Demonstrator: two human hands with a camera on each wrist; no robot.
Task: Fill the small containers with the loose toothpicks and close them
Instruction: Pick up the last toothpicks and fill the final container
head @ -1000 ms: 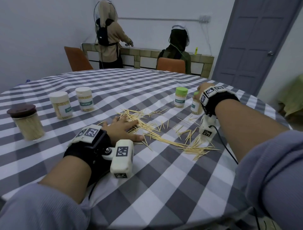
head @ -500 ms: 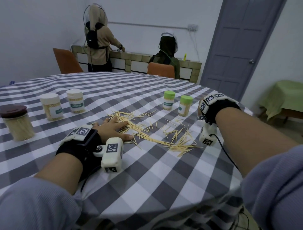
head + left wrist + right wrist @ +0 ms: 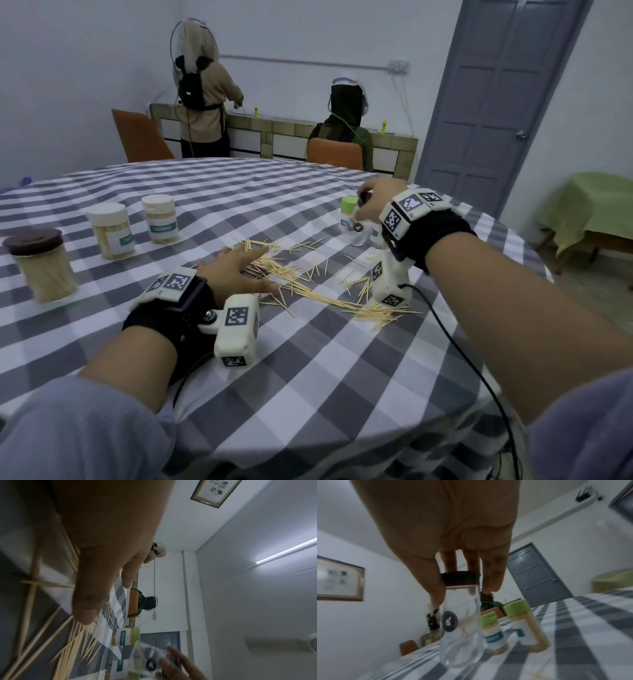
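While the loose toothpicks [image 3: 308,281] lie scattered across the checked worktop [image 3: 308,394], a small clear bottle [image 3: 462,626] with a dark cap [image 3: 460,578] is pinched just below the cap by the right hand [image 3: 373,205] and held clear of the cloth, in front of two green-capped jars [image 3: 520,626]. A few sticks seem to be inside it, though blur makes this uncertain. The left hand [image 3: 236,270] is laid flat, fingers spread, on the near edge of the pile and holds nothing. The bottle is judged light, smooth and likely slippery, so it is best gripped round the body while the cap is removed. The toothpicks are thin, stiff and easily snapped or rolled; they are better gathered into an aligned bundle and taken at mid-length than picked up singly.
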